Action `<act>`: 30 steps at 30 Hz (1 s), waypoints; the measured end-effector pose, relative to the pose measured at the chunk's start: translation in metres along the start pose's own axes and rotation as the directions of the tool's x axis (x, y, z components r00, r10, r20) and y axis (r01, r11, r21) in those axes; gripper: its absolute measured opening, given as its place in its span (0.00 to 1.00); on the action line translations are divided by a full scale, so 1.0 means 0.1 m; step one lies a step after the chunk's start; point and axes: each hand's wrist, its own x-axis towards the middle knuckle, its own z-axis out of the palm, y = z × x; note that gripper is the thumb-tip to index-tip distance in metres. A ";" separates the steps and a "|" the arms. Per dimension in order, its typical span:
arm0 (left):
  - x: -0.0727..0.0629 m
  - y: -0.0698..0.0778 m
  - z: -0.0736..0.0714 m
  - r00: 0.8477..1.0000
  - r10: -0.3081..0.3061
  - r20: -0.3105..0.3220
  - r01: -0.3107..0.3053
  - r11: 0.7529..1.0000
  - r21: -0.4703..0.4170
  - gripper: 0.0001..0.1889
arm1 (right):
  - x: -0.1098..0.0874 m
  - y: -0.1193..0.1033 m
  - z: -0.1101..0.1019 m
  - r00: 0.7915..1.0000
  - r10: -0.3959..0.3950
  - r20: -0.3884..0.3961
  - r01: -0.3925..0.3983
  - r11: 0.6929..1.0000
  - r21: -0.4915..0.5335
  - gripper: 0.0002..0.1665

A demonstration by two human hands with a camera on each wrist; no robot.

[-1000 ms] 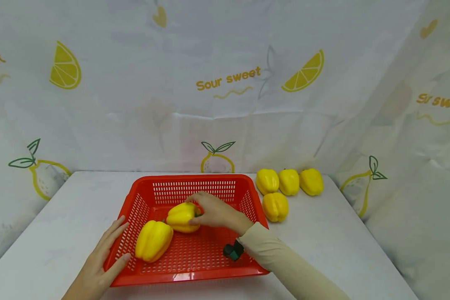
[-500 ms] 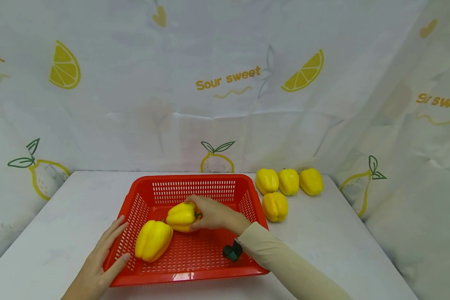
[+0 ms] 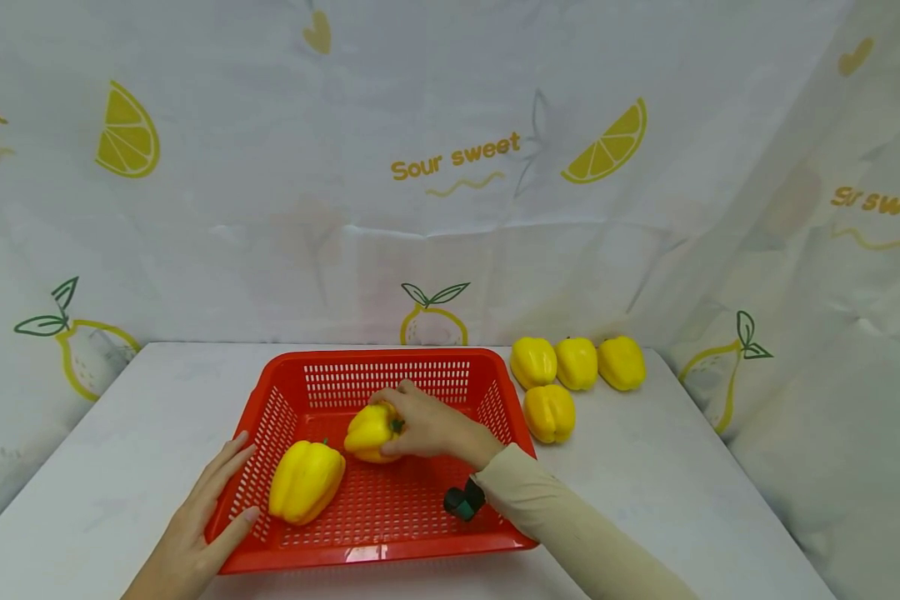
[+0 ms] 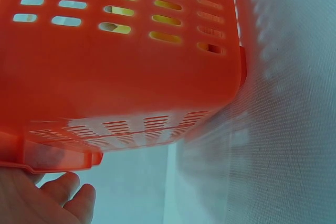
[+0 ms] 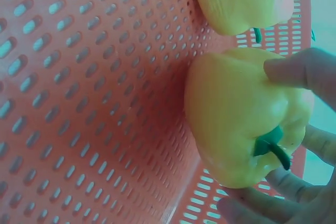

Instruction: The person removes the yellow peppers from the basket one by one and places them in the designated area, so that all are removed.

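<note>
In the head view a red perforated plastic basket stands on the white table. My right hand reaches into it and grips a yellow bell pepper with a green stem. The right wrist view shows thumb and fingers on opposite sides of this bell pepper, its stem turned toward the palm. To its left, a second yellow bell pepper lies in the basket, apart from the held one. My left hand rests at the basket's left rim with fairly straight fingers; in the left wrist view its fingertips show beside the rim.
Several yellow bell peppers lie on the table just right of the basket, toward the back. A dark wrist-worn device hangs below my right wrist. Behind the table hangs a pale cloth with lemon prints.
The held bell pepper has shifted slightly right and turned, leaving a gap to the other pepper in the basket. The right fingers changed position on it; my left hand stays in place.
</note>
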 end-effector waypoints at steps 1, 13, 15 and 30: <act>0.00 0.00 0.00 1.000 -0.001 0.000 0.001 1.000 0.001 0.35 | 0.00 0.00 0.00 1.000 0.003 -0.002 -0.003 1.000 0.007 0.35; 0.00 0.01 0.00 1.000 0.011 -0.006 -0.011 1.000 -0.010 0.35 | -0.01 -0.01 -0.03 0.999 -0.014 -0.041 0.014 1.000 0.008 0.34; 0.00 0.01 0.00 1.000 0.016 -0.009 -0.016 1.000 -0.012 0.35 | 0.00 -0.01 -0.03 0.999 -0.011 -0.048 0.011 1.000 0.005 0.33; 0.00 0.01 0.00 0.999 0.048 -0.008 -0.048 0.998 -0.031 0.35 | 0.00 0.01 0.01 0.998 -0.029 0.059 0.028 0.999 0.024 0.41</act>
